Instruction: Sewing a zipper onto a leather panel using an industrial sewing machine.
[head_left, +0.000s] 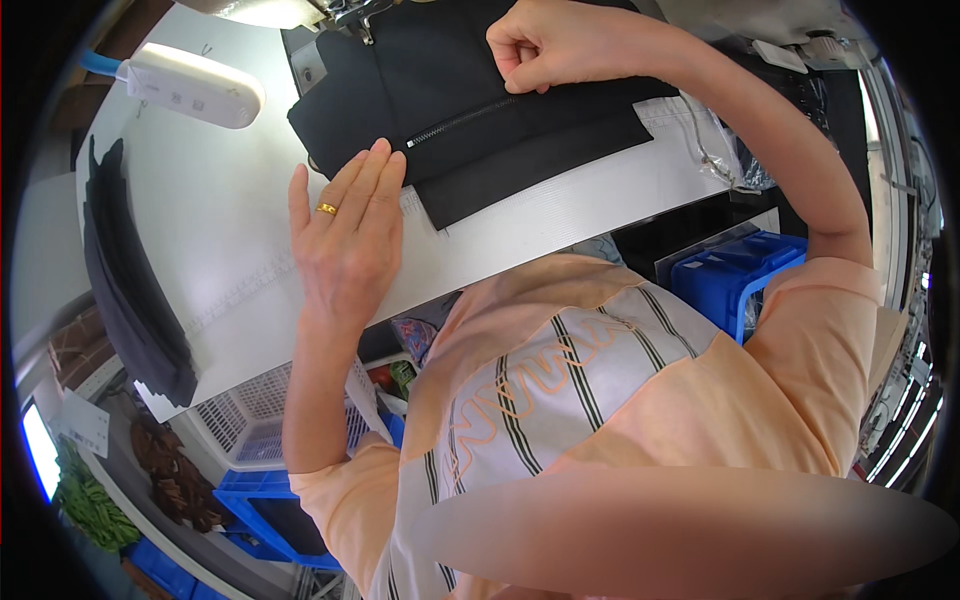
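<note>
Black zippered fabric point(470, 120), hands point(350, 230) flat, point(535, 45) pinching

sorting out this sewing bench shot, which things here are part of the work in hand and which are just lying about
In the work:
- black fabric with a zipper
- left hand, flat, fingertips on the fabric's edge
- right hand, closed on the fabric near the zipper's end

Lying about:
- white lamp
- stack of dark cloth pieces at the table's left
- blue crate
- white basket

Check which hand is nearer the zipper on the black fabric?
Right. The right hand, closed in a fist, rests on the black fabric just above the zipper. The left hand lies flat at the fabric's lower-left edge.
</note>
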